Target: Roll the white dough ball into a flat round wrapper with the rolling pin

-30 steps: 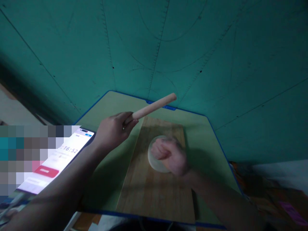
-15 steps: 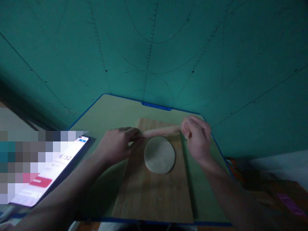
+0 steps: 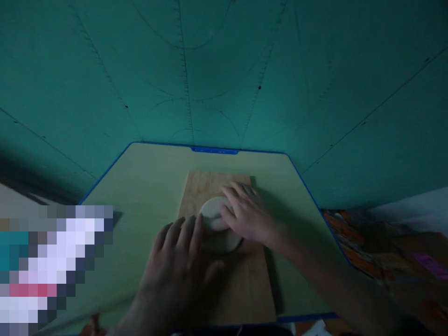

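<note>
A flat round of pale dough (image 3: pixel 212 208) lies on the wooden board (image 3: pixel 250 294). My right hand (image 3: pixel 247 215) reaches over the dough's right side, fingers stretched out and covering part of it. At the dough's left edge is my left hand (image 3: pixel 175 261), fingers extended and thumb apart, its fingertips at or just over the rim. Whether those left fingertips press on the dough is hard to make out. The rolling pin does not show in the current view.
The board rests on a pale table (image 3: pixel 150 177) with a blue edge, against a green wall (image 3: pixel 217 70). A lit phone (image 3: pixel 66 261), blurred into blocks, stands at the left. Brown clutter (image 3: pixel 381 252) lies beyond the table's right edge.
Both hands have let go of the rolling pin, which has gone from view. They have come together toward the dough. The camera view has shifted, and the dough remains on the board.
</note>
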A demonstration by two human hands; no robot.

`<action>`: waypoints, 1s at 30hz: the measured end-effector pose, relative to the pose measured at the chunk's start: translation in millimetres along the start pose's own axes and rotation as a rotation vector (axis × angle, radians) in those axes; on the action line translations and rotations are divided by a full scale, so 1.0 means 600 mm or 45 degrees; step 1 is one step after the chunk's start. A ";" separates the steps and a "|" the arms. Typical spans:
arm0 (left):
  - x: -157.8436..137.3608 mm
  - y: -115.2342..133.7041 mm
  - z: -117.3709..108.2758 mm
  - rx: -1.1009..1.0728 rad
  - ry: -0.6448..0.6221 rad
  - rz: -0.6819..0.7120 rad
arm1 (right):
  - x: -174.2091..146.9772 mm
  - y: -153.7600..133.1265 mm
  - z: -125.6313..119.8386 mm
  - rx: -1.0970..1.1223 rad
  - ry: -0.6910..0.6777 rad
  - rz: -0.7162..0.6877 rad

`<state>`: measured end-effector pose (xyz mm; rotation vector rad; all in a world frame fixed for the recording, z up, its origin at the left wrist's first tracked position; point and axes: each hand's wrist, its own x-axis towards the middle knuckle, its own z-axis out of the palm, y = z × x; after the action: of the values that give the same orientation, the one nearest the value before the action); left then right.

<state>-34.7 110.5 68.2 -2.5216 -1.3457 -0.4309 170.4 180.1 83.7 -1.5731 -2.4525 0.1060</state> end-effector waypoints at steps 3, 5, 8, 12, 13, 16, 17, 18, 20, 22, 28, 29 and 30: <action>-0.045 0.033 -0.019 0.031 0.069 0.102 | -0.062 0.012 -0.003 -0.017 -0.003 -0.083; -0.058 0.041 -0.022 0.017 0.043 0.141 | -0.081 0.024 -0.002 -0.023 -0.001 -0.100; -0.040 0.027 -0.010 0.016 0.018 0.045 | -0.053 0.041 0.004 -0.033 0.034 -0.133; 0.025 -0.031 0.019 0.039 -0.059 -0.138 | 0.052 0.050 0.016 0.026 0.212 -0.186; 0.040 -0.046 0.025 0.037 -0.088 -0.185 | 0.078 0.050 0.019 0.036 0.246 -0.146; 0.063 -0.068 0.031 0.049 -0.133 -0.280 | 0.122 0.049 0.023 0.020 0.281 -0.049; 0.060 -0.064 0.030 0.056 -0.142 -0.283 | 0.122 0.049 0.023 0.019 0.271 -0.031; 0.052 -0.055 0.027 0.060 -0.140 -0.265 | 0.113 0.049 0.023 0.023 0.250 -0.024; 0.024 -0.025 0.019 0.050 -0.101 -0.189 | 0.076 0.052 0.020 0.029 0.188 -0.043; -0.008 0.008 0.009 0.030 -0.029 -0.081 | 0.022 0.058 0.012 0.012 0.110 -0.124; -0.006 -0.001 0.007 0.001 0.018 0.154 | -0.119 0.069 -0.012 0.073 -0.111 -0.235; 0.015 -0.015 0.013 -0.026 -0.018 0.157 | -0.129 0.069 -0.012 0.084 -0.116 -0.215; 0.042 -0.029 0.020 -0.060 -0.083 0.157 | -0.134 0.071 -0.010 0.096 -0.114 -0.200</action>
<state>-34.5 143.5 67.7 -2.6609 -1.2072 -0.3628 241.6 124.9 69.8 -1.3672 -2.5970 0.2444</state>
